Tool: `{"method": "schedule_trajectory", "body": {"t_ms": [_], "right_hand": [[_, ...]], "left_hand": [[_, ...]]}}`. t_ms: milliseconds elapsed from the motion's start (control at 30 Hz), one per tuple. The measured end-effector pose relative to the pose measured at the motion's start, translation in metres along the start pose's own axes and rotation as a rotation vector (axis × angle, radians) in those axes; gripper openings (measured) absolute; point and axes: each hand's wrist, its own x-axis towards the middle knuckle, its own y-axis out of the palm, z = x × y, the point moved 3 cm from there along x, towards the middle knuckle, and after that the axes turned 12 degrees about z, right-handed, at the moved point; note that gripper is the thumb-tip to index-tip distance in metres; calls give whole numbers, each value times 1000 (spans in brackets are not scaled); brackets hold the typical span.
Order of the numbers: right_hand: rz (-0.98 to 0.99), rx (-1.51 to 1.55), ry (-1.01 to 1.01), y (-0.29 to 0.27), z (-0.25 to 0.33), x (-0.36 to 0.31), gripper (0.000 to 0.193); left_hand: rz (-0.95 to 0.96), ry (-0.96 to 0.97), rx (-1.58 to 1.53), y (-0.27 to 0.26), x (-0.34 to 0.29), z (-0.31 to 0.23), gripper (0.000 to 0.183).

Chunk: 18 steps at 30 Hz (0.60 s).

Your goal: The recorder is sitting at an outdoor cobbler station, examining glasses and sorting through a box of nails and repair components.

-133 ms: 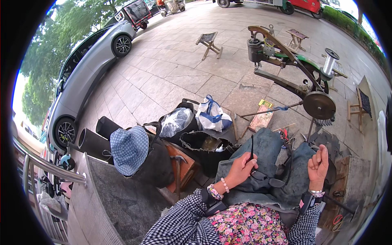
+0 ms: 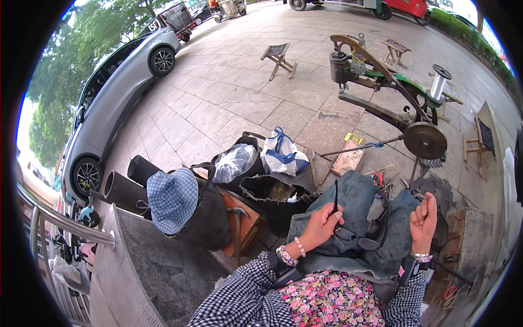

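My left hand (image 2: pixel 321 226) pinches one dark temple arm of a pair of eyeglasses (image 2: pixel 369 243). The lenses hang to the right of my fingers, over the worn blue-grey cloth (image 2: pixel 348 196) across my lap, and the other temple arm rises past them. Apart from the glasses, my right hand (image 2: pixel 423 223) is raised above the cloth's right side. Some of its fingers stretch upward and others are bent, with nothing visible in them.
Ahead right stands a hand-cranked sewing machine (image 2: pixel 340 68). Black bags, one holding a white-and-blue bag (image 2: pixel 283 155), sit ahead left. A patterned blue hat (image 2: pixel 173 200) tops a dark container beside a hammer (image 2: pixel 237 231) on a wooden box. Folding stools (image 2: pixel 277 52) stand beyond.
Both hands and the glasses stay practically where they were. In the far left background, a dark boxy vehicle has shifted slightly left.
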Motion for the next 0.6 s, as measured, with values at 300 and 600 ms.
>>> {"method": "schedule_trajectory", "body": {"t_ms": [300,600], "right_hand": [[15,-22,1,1,-1,0,21],[13,-38,-12,3,-1,0,20]], "left_hand": [[0,-1,15,0,0,0,13],[3,-10,-3,0,0,0,14]]}}
